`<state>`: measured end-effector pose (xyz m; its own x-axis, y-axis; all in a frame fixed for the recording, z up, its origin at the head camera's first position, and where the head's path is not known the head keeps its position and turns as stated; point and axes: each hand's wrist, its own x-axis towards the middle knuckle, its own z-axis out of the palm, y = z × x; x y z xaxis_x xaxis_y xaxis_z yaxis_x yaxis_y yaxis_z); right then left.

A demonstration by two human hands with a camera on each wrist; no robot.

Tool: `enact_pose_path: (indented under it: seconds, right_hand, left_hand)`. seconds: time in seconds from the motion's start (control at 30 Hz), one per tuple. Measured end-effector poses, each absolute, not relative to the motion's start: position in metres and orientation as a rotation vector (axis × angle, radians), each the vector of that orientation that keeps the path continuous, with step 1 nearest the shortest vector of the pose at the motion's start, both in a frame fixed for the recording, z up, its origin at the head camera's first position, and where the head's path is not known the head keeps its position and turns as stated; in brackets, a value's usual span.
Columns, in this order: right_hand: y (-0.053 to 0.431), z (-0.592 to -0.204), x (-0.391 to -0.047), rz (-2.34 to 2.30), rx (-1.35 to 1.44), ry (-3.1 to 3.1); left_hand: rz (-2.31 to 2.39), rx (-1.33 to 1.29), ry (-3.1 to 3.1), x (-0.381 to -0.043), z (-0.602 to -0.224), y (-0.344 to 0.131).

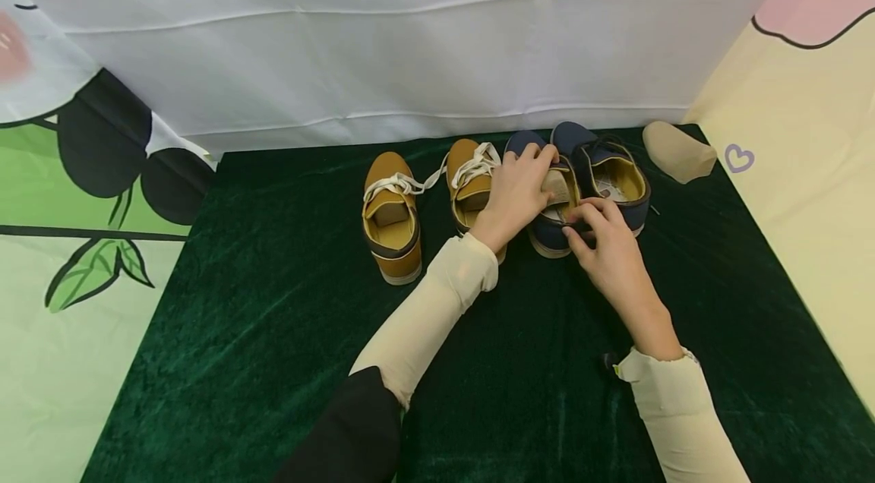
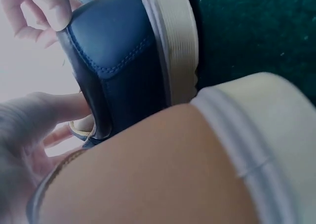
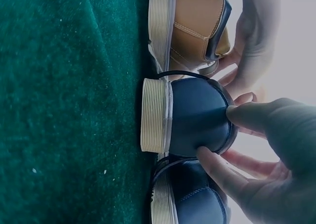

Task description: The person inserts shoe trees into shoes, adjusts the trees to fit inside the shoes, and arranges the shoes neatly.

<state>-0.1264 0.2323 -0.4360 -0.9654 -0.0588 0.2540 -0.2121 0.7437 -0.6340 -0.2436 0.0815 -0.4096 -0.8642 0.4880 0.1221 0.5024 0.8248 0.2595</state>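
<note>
The left navy shoe [image 1: 549, 241] of a dark blue pair stands between my hands, toe pointing away. Over its front and laces curl the fingers of my left hand [image 1: 517, 190], the thumb by the shoe's opening. A beige insert [image 1: 557, 185] shows inside that opening, partly hidden by this hand. At the heel, my right hand [image 1: 608, 244] pinches the collar; the right wrist view has its thumb and a finger on the heel [image 3: 197, 117]. Close on the right is the other navy shoe [image 1: 641, 211], with black laces and a patterned insole.
Two tan shoes with white laces stand to the left: one outermost [image 1: 399, 268], the other [image 1: 468, 153] partly behind my left hand. A loose beige insert [image 1: 679, 153] lies at the back right. Dark green cloth [image 1: 287, 331] covers the table, with a white curtain [image 1: 410, 65] behind.
</note>
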Motion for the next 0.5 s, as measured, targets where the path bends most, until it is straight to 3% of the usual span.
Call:
enact_pose_path:
  seconds: [0.5]
  right_hand:
    - [0.232, -0.437, -0.126, 1.053, 0.225, -2.719]
  left_hand:
    - [-0.301, -0.823, -2.988, -0.253, -0.406, 0.093]
